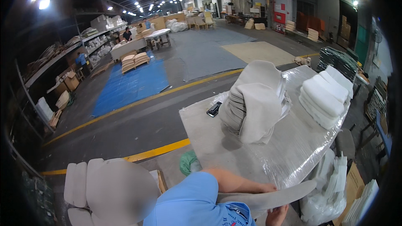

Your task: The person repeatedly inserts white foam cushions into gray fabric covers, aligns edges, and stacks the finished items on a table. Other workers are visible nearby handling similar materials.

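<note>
A long, curved grey fabric seat pad or cover (289, 195) lies across my front at the table's near edge, seen almost edge-on. My left hand (268, 188) grips its upper edge, with the fingers partly hidden. Beneath it, my right hand (277, 215) is closed around the lower edge. On the plastic-wrapped table (209, 142) stands a tall pile of grey fabric pieces (255, 104), the top ones draped over. A dark phone-like object (214, 109) lies beside the pile. Thick white padding sheets (325, 96) are stacked at the table's right.
Grey cushions (96, 184) are piled at my lower left, partly blurred. Clear plastic bags with white material (326, 196) and a cardboard sheet (354, 184) crowd the right. Beyond the table are a yellow floor line (163, 96), a blue sheet (125, 88) and a distant person (127, 34).
</note>
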Available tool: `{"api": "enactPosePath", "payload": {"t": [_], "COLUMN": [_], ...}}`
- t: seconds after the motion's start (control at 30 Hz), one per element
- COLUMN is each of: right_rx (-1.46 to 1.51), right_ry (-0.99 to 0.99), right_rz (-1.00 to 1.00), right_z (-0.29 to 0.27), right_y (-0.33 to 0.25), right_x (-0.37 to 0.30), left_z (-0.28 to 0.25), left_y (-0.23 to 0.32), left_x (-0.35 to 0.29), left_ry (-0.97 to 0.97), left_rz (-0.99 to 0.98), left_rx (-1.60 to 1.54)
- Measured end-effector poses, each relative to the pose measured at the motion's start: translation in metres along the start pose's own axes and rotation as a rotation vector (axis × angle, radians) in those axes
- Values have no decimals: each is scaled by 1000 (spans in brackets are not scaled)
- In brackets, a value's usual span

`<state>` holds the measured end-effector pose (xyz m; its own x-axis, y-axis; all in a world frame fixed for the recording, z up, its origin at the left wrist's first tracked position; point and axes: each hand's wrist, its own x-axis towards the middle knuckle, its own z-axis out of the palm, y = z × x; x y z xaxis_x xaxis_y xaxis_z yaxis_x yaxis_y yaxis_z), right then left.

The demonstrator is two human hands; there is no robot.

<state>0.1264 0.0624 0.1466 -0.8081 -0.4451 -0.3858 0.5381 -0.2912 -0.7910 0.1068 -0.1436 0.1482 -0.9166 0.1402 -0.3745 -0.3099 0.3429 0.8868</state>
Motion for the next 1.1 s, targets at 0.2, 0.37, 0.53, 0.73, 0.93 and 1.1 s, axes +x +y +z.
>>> {"api": "enactPosePath", "payload": {"t": [0.2,0.37,0.53,0.73,0.93,1.1], "right_rx": [-10,-30,-39,-9,4,-83], "right_ry": [63,125,140,173,235,216], "right_rz": [293,380,410,437,456,441], "right_z": [-20,-29,-36,-47,-80,-82], "right_y": [34,50,60,74,90,100], "right_x": [3,12,23,43,46,76], "left_z": [19,30,42,54,83,83], "left_y": [-24,-40,-27,-5,-47,-39], "left_x": [-17,-15,7,43,70,71], "left_ry": [-89,100,158,248,209,235], "left_rz": [7,-20,-155,-229,-24,-154], "left_rx": [224,587,420,380,595,590]}}
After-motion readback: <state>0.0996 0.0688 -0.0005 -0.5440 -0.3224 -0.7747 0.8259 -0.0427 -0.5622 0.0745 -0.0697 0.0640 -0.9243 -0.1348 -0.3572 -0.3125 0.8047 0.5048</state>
